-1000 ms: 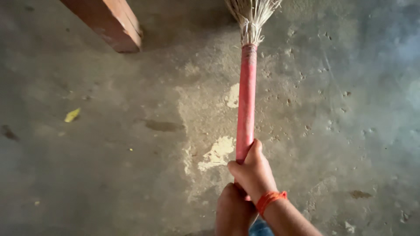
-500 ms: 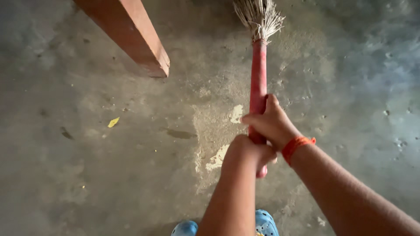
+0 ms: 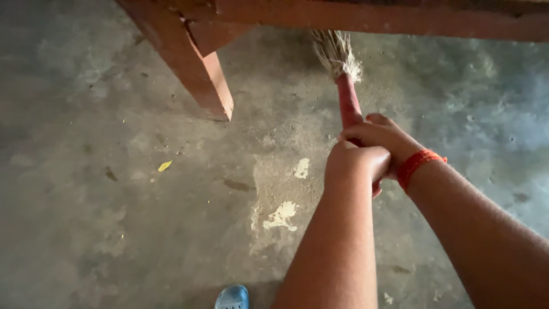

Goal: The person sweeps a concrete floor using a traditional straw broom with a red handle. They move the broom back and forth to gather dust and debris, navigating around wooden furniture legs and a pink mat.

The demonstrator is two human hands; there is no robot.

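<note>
My left hand (image 3: 355,163) sits behind my right hand (image 3: 384,137) on the broom (image 3: 346,91); its bristles lie under the bench (image 3: 366,16), right of the bench leg (image 3: 200,74).

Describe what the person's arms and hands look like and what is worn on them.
Both forearms are bare, with no sleeves in view. The right hand has an orange-red thread band wound several times around the wrist. The left hand shows no band, glove or ring. No watch is visible on either arm.
</note>
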